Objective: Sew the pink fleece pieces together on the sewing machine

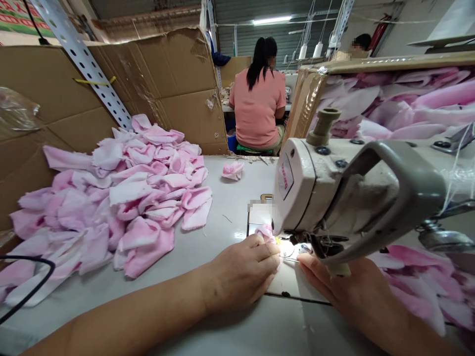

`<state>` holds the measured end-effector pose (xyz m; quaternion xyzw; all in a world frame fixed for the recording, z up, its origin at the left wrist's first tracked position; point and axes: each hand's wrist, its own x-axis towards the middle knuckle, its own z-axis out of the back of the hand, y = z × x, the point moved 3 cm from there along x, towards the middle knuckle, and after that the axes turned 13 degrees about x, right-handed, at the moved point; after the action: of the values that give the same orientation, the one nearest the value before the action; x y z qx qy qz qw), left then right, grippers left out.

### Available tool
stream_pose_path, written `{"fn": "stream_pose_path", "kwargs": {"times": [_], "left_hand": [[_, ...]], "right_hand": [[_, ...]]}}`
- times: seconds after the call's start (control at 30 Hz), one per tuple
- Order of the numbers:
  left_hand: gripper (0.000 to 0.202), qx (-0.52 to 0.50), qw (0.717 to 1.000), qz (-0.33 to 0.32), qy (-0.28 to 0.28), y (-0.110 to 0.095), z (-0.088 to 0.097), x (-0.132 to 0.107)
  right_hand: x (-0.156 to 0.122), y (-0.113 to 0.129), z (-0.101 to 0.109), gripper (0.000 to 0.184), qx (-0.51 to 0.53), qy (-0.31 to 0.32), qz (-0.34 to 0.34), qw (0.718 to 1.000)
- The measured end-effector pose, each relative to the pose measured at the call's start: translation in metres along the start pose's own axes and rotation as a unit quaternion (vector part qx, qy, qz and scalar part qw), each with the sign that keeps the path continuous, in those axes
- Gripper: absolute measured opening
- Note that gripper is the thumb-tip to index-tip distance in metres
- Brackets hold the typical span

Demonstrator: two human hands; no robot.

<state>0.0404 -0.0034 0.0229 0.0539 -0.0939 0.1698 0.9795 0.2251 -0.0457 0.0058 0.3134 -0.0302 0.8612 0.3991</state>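
Pink cloth (264,231) is lying by the sewing machine's (297,188) left end, the nearer left hand (243,269) pinching it, while the right hand (351,287) is resting rightward of it, grip unclear.

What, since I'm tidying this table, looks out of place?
One small pink piece lies alone on the table, apart from the big pile. A loose dark thread also lies there, looking like a stray scrap.
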Motion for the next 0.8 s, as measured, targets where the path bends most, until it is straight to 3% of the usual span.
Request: {"fn": "stream_pose_path", "kwargs": {"times": [0.3,0.53,0.7,0.8], "left_hand": [[0.014,0.033,0.999,0.022,-0.003,0.004,-0.007,-0.002],[0.020,0.056,0.998,0.007,0.025,0.003,-0.008,0.000],[0.012,0.062,0.998,0.014,-0.001,0.002,-0.010,0.001],[0.009,0.059,0.998,0.016,-0.008,0.002,-0.012,0.002]], "right_hand": [[-0.005,0.000,-0.003,0.027,0.030,0.031,-0.006,0.999],[-0.006,-0.002,-0.006,0.029,0.024,-0.016,-0.027,0.999],[-0.008,-0.003,-0.005,0.025,0.029,-0.009,-0.036,0.999],[-0.008,-0.005,-0.005,0.031,0.034,-0.005,-0.035,0.999]]}}
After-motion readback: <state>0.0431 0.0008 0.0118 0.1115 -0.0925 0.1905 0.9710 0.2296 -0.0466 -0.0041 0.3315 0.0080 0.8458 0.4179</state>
